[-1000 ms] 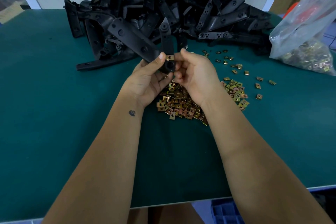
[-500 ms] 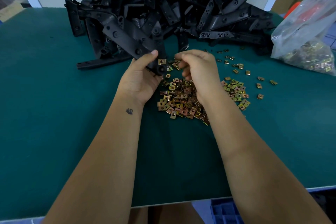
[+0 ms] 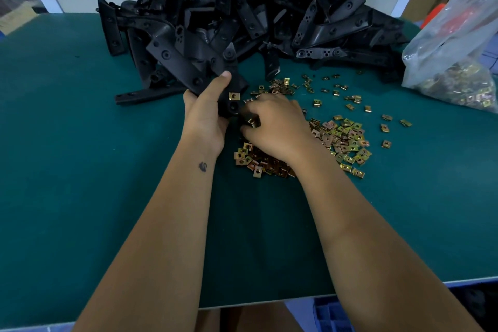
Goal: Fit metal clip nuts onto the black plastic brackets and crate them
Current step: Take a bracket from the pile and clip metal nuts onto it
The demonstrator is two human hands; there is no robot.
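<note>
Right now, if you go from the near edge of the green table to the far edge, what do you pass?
Bare green table → loose pile of clip nuts → heap of black plastic brackets.

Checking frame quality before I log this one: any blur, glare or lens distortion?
Head view: wide-angle bending at table edge; bag shows glare; right hand shades the clip nuts under it; bracket pile is dark, detail lost; hands sharp.
</note>
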